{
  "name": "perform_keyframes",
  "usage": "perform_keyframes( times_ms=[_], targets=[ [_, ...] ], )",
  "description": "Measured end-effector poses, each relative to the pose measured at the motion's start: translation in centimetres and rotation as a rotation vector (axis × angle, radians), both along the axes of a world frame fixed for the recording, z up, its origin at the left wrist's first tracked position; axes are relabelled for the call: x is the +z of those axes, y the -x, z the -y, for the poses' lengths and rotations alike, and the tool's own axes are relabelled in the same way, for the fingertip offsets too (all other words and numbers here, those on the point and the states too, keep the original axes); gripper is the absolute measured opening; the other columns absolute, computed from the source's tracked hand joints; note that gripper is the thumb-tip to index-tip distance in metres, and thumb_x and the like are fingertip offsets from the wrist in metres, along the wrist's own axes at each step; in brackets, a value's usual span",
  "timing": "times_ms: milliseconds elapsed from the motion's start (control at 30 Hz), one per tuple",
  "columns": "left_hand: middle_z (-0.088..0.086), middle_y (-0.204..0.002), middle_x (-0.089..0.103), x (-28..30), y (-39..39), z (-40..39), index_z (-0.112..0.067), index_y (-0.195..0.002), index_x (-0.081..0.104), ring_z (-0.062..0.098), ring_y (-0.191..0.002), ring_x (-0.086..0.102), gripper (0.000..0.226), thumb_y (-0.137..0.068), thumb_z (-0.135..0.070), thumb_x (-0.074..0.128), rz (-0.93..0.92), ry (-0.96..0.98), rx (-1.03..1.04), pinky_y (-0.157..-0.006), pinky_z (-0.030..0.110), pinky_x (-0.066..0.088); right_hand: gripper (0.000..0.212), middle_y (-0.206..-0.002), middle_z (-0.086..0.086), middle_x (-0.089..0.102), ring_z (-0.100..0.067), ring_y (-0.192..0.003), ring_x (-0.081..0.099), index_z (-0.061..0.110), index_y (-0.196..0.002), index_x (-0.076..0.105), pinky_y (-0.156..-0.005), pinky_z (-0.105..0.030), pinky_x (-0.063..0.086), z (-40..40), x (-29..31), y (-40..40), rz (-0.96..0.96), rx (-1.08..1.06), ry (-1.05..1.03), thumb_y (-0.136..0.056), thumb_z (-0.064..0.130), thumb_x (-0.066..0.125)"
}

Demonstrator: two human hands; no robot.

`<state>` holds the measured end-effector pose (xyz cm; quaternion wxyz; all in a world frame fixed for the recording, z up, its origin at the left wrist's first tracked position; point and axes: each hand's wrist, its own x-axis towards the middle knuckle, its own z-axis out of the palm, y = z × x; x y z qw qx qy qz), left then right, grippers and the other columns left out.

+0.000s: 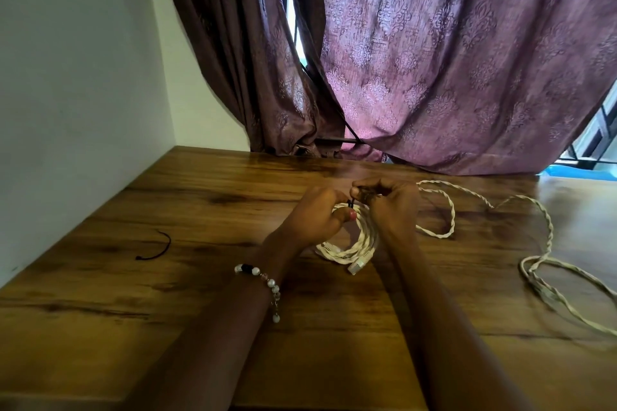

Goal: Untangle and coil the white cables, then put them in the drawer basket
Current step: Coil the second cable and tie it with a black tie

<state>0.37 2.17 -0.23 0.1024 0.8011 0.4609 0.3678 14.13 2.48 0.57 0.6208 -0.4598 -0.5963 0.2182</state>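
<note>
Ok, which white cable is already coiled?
The white cable bundle between the left hand and the right hand. The loose white cable on the right sprawls across the table.

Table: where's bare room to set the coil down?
Bare wood between the black tie and the left hand, and along the near edge of the table. Crowded on the right: loose white cable loops beyond the right hand.

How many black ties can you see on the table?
2. One loose black tie lies on the wooden table at the left; another black tie is pinched between both hands above the coiled cable, partly hidden by fingers.
</note>
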Motion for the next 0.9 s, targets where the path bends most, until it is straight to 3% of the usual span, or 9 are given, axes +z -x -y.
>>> perform_keyframes(
  times_ms=[133, 233, 333, 433, 500, 600, 700, 800, 900],
  targets=[
    [0.008, -0.092, 0.072, -0.6, 0.2, -0.1, -0.010, -0.097, 0.073, 0.020, -0.085, 0.063, 0.017, -0.086, -0.020, 0.063, 0.112, -0.022, 0.118, -0.065, 0.023, 0.035, 0.021, -0.076, -0.004, 0.073, -0.008, -0.070, 0.069, 0.005, -0.082, 0.075, -0.064, -0.016, 0.053, 0.0, -0.2, 0.3, 0.007, 0.090, -0.002, -0.072, -0.012, 0.071],
    [0.000, -0.080, 0.070, -0.7, 0.5, -0.1, -0.010, -0.091, 0.074, 0.011, -0.074, 0.059, 0.012, -0.082, -0.012, 0.067, 0.244, -0.014, 0.161, -0.064, 0.019, 0.033, 0.019, -0.079, -0.008, 0.073, -0.013, -0.073, 0.070, 0.001, -0.085, 0.074, -0.068, -0.021, 0.056, -0.1, -0.2, 0.6, -0.017, 0.178, 0.031, -0.072, -0.013, 0.071],
    [-0.005, -0.071, 0.065, -0.9, 0.9, -0.5, -0.014, -0.084, 0.073, 0.008, -0.062, 0.057, 0.009, -0.079, -0.007, 0.071, 0.482, 0.154, 0.175, -0.058, 0.021, 0.041, 0.022, -0.081, -0.010, 0.073, -0.012, -0.074, 0.069, -0.002, -0.088, 0.073, -0.070, -0.022, 0.056, 0.0, -0.3, 0.8, -0.013, 0.235, 0.033, -0.072, -0.016, 0.069],
    [0.001, -0.063, 0.062, -0.4, 0.8, 0.0, -0.013, -0.078, 0.069, 0.008, -0.050, 0.050, 0.016, -0.079, 0.003, 0.069, 0.861, 0.398, 0.108, -0.045, 0.018, 0.036, 0.023, -0.082, -0.005, 0.073, -0.009, -0.077, 0.069, 0.003, -0.086, 0.074, -0.072, -0.022, 0.055, 0.0, -0.5, 1.2, 0.018, 0.287, 0.019, -0.070, -0.013, 0.072],
    [0.003, -0.057, 0.063, 0.3, 0.8, 0.5, -0.006, -0.076, 0.068, 0.006, -0.042, 0.051, 0.023, -0.079, 0.015, 0.060, 1.019, 0.526, 0.038, -0.039, 0.014, 0.035, 0.025, -0.086, -0.004, 0.072, -0.008, -0.082, 0.068, 0.006, -0.085, 0.075, -0.075, -0.025, 0.055, -0.3, -0.8, 1.3, 0.068, 0.282, -0.024, -0.068, -0.012, 0.073],
    [0.013, -0.063, 0.063, 1.1, 1.0, 0.6, 0.002, -0.081, 0.068, 0.011, -0.043, 0.053, 0.029, -0.079, 0.020, 0.046, 1.127, 0.657, -0.018, -0.036, 0.014, 0.035, 0.031, -0.093, -0.008, 0.061, 0.003, -0.084, 0.055, 0.011, -0.085, 0.075, -0.071, -0.012, 0.047, -0.2, -0.9, 1.4, 0.137, 0.191, -0.081, -0.064, -0.012, 0.075],
    [0.013, -0.063, 0.055, 1.0, 1.4, 0.1, 0.012, -0.098, 0.059, 0.011, -0.038, 0.047, 0.026, -0.080, 0.010, 0.040, 1.260, 0.773, -0.035, -0.034, 0.015, 0.032, 0.032, -0.101, -0.018, 0.053, 0.002, -0.088, 0.047, 0.006, -0.085, 0.074, -0.067, -0.006, 0.043, 0.1, -0.6, 1.2, 0.150, 0.208, -0.105, -0.060, -0.014, 0.076],
    [0.005, -0.050, 0.054, 0.6, 1.4, -0.1, 0.005, -0.088, 0.062, 0.008, -0.033, 0.042, 0.009, -0.086, -0.004, 0.059, 1.235, 0.776, 0.008, -0.033, 0.014, 0.030, 0.025, -0.105, -0.011, 0.050, -0.007, -0.092, 0.051, -0.003, -0.081, 0.074, -0.066, -0.005, 0.045, 0.2, -0.6, 1.3, 0.214, 0.233, -0.064, -0.061, -0.017, 0.075],
    [0.000, -0.046, 0.060, 0.7, 1.3, 0.6, 0.007, -0.091, 0.065, 0.003, -0.032, 0.047, 0.013, -0.083, -0.002, 0.067, 1.118, 0.679, 0.071, -0.032, 0.013, 0.032, 0.025, -0.102, -0.006, 0.057, -0.008, -0.089, 0.056, -0.001, -0.080, 0.076, -0.069, -0.007, 0.047, -0.4, -1.1, 0.9, 0.375, 0.281, -0.073, -0.062, -0.019, 0.073]
  ],
)
